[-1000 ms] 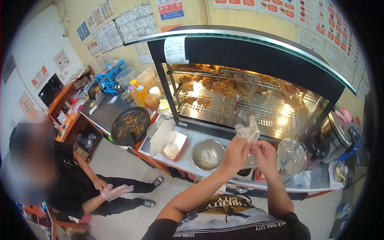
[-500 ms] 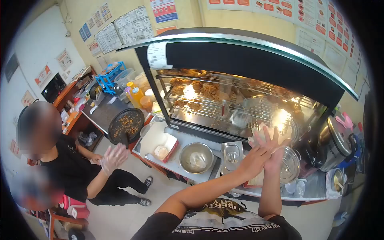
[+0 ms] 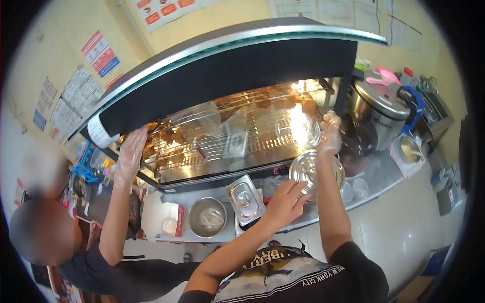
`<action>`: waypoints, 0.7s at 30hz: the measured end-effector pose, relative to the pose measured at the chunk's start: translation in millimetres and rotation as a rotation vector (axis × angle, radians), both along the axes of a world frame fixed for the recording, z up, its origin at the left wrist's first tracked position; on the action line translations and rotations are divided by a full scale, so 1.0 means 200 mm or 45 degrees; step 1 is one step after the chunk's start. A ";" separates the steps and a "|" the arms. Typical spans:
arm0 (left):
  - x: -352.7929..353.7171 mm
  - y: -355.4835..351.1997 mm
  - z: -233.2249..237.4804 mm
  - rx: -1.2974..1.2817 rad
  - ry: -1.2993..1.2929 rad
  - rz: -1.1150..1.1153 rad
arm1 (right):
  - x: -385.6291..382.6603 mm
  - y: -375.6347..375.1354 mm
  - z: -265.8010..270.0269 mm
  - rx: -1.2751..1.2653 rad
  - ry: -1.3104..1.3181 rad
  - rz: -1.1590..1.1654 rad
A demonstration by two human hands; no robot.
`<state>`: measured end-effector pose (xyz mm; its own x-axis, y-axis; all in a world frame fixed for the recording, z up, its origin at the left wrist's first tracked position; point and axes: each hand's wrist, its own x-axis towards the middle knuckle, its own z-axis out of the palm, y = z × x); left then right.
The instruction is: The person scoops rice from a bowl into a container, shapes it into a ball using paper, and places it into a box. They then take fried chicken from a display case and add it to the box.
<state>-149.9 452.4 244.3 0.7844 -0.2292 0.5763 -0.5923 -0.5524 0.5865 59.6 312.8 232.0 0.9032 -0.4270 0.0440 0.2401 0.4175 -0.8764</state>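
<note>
My left hand (image 3: pixel 288 203) is bare, its fingers stretched and apart, just in front of a round steel lid (image 3: pixel 316 174). My right hand (image 3: pixel 330 134), in a clear plastic glove, is up at the right end of the lit food warmer (image 3: pixel 242 171). Its fingers are curled in; whether they hold anything is hidden. Behind the glass, pieces of fried chicken (image 3: pixel 169 144) lie on wire racks, along with red-handled tongs (image 3: pixel 200 150). A co-worker's gloved hand (image 3: pixel 132 149) reaches to the warmer's left end.
Along the counter stand an open food box (image 3: pixel 174 220), a steel bowl (image 3: pixel 207 217) and a lidded steel pan (image 3: pixel 245 200). To the right are a large steel cooker (image 3: pixel 381 111) and clear plastic cups (image 3: pixel 359 188). The co-worker (image 3: pixel 126 272) stands close on my left.
My hands were together at the right glove; now they are apart, the left lower and the right at the warmer's end. The co-worker has moved up to the warmer. My view has turned right.
</note>
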 end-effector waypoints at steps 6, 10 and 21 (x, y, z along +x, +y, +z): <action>-0.51 0.41 -0.17 -0.195 0.457 0.096 | -0.10 0.26 -0.08 -0.952 -0.225 -0.352; -0.93 0.63 -0.44 -0.368 0.659 0.633 | -0.22 0.27 0.02 -1.228 -0.308 -0.465; -1.88 0.73 -1.40 -0.438 1.129 1.271 | 0.06 -0.05 -0.18 -0.868 -0.132 -0.369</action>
